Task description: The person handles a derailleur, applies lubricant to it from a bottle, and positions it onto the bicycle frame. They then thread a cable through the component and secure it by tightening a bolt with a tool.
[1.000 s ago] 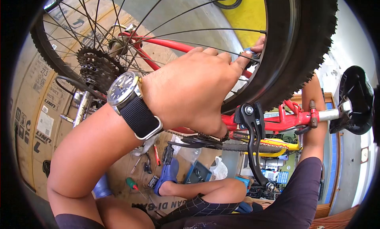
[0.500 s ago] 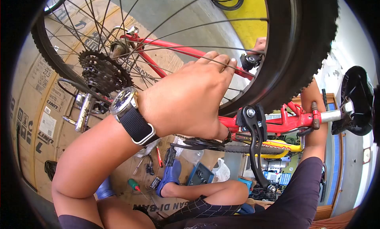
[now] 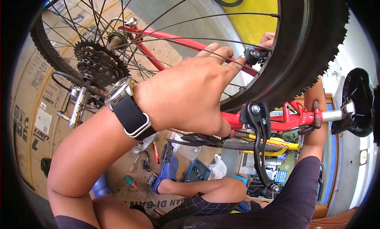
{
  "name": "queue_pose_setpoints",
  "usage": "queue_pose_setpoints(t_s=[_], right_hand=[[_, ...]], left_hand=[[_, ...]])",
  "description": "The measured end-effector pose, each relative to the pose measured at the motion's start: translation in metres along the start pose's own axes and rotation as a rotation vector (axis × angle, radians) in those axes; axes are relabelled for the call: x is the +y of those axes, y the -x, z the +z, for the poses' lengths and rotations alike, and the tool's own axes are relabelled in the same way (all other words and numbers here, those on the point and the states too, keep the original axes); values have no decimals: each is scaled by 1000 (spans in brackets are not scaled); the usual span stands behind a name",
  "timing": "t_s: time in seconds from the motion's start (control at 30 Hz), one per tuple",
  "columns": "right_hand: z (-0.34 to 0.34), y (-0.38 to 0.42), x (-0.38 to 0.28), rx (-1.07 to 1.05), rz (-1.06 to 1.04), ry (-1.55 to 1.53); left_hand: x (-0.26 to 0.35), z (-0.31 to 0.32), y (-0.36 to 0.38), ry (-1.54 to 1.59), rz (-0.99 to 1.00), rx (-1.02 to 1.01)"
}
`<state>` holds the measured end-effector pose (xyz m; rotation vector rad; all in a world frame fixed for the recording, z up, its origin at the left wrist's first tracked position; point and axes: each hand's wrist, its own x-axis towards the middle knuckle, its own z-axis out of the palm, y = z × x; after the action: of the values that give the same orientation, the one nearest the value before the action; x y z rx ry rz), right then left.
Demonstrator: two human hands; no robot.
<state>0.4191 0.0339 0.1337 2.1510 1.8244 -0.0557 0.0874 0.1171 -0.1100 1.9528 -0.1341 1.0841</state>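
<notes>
My left hand [image 3: 190,92], wearing a wristwatch, lies across the rear of a red bicycle frame [image 3: 297,120]. The red tube runs in between its thumb and fingers; the palm hides the grip. Its fingers stretch past the wheel spokes [image 3: 241,47] toward the far red tube. Beyond the knobbly rear tyre [image 3: 306,58], my right hand [image 3: 267,41] shows only in part, fingers curled by the black far brake arm [image 3: 255,56]. Just right of my left thumb, the near brake arm [image 3: 259,148] hangs away from the rim. The sprocket cassette [image 3: 101,64] sits left of my hand.
A black saddle [image 3: 353,102] juts out at right. Below lie a green-handled screwdriver [image 3: 130,181], a blue tray [image 3: 196,171] and a plastic bag [image 3: 217,168]. Cardboard [image 3: 31,110] covers the floor. A yellow bicycle [image 3: 279,146] stands behind the red one.
The view has shifted slightly. My left fingers have spread a little farther apart on the frame. My right hand stays by the far brake arm, showing slightly more.
</notes>
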Motion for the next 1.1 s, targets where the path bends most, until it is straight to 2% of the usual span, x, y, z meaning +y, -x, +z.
queue_pose_setpoints(t_s=[0.37,0.43,0.6,0.7,1.1], right_hand=[[-8,2,-4,-8,17,5],[-8,4,-5,-5,20,7],[-10,2,-6,-13,21,10],[-12,2,-6,-16,25,16],[-18,10,-6,1,17,27]], left_hand=[[2,-5,-2,64,-34,-44],[0,1,0,19,18,84],[3,-7,2,-27,-64,-53],[-2,1,4,-24,4,72],[-2,1,3,-27,17,114]])
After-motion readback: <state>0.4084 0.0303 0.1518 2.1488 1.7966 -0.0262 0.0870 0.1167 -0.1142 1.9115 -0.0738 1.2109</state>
